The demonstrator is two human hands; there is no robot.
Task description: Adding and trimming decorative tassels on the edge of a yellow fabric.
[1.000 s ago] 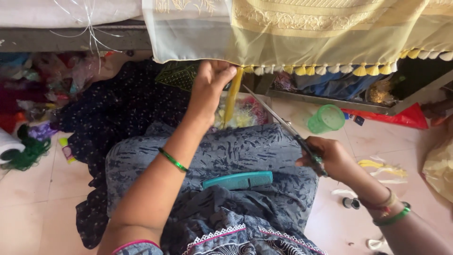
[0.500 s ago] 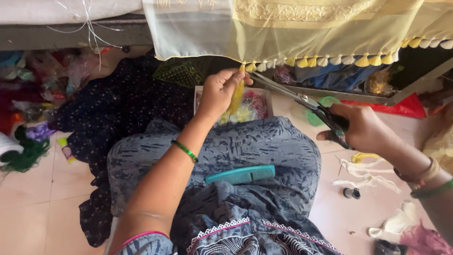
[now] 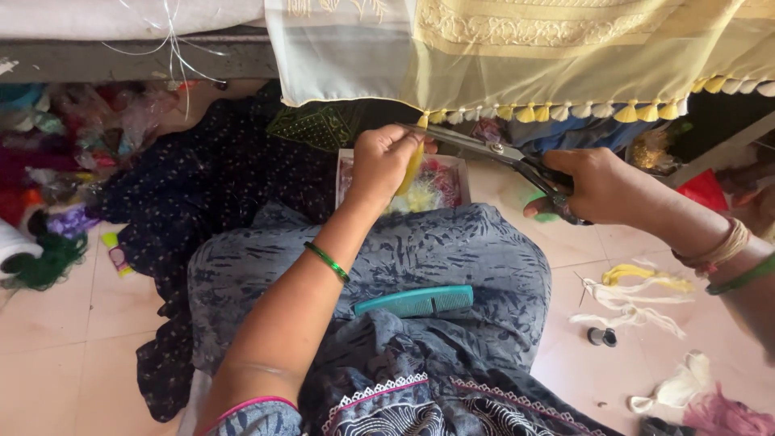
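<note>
Between my left fingers (image 3: 386, 152) I pinch a yellow tassel (image 3: 413, 165) hanging at the cloth (image 3: 517, 56) hem, pulled down taut. My right hand (image 3: 597, 187) grips the scissors (image 3: 492, 149), blades nearly closed, tips by the tassel top. Best, I judge, to keep the strands tight and cut level, clear of my thumb. A comb (image 3: 415, 301) lies on my lap.

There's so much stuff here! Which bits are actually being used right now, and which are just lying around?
In use: left hand pinching a yellow tassel; right hand holding scissors at it; yellow fringed cloth.

Lying about: teal comb on the lap; thread scraps on the floor; green thread; dark dotted fabric.
</note>
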